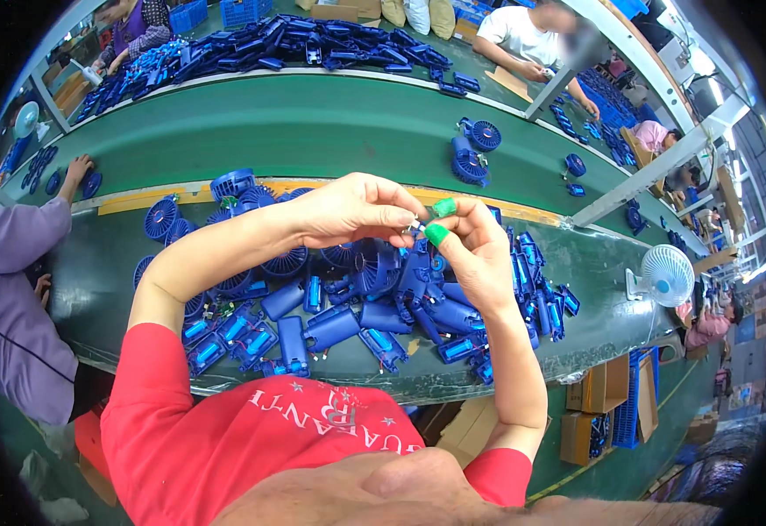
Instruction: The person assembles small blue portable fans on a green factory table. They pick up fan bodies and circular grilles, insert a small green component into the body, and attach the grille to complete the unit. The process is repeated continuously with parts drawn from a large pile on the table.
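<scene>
Above a heap of blue fan parts, my left hand [357, 210] and my right hand [479, 245] meet, both closed in a pinch. Between their fingertips sits a small white wire connector [416, 226]; its finer details are too small to make out. Green wrapping covers the tips of my right thumb and forefinger. Just below my hands lie a caged blue fan head [374, 270] and blue handle shells [333, 329]. Some open shells hold bright blue cylindrical cells [315, 294] with thin wires.
Beyond the yellow strip [523, 207] runs a green conveyor belt [313, 123] carrying blue fan heads [469, 162]. A long pile of blue shells [287, 44] lies behind it. A white desk fan [666, 276] stands right. Co-workers sit left [15, 289] and across [514, 39].
</scene>
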Available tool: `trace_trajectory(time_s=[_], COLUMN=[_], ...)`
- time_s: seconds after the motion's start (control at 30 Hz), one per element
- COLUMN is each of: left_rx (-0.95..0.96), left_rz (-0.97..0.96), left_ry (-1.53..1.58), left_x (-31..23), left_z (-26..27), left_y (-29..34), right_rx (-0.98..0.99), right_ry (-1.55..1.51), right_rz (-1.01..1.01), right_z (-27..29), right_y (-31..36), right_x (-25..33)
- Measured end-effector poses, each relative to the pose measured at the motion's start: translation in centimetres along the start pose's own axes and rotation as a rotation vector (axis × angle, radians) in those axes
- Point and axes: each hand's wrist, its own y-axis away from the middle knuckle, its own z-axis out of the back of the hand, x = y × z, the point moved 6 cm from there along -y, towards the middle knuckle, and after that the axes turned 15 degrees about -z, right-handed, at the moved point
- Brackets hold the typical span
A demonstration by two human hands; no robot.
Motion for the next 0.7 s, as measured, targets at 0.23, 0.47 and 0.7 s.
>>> trace_trajectory(time_s=[0.23,0.47,0.7], left_rx=[-0.009,0.009,0.020], left_rz=[-0.035,-0.048,-0.239], left_ry=[-0.025,-0.009,-0.307], left_x=[-0.1,-0.1,-1.4], left_z=[-0.2,-0.2,2.6], left_y=[0.3,0.5,-2.0], right_rx=[0.048,0.132,0.066], right_ry=[0.019,-0.012,0.114], right_rz=[-0.003,-0.020,0.007], right_z=[-0.6,-1.2,-0.3], right_y=[0.0,-0.6,-4.4], right_x=[0.3,0.6,0.4])
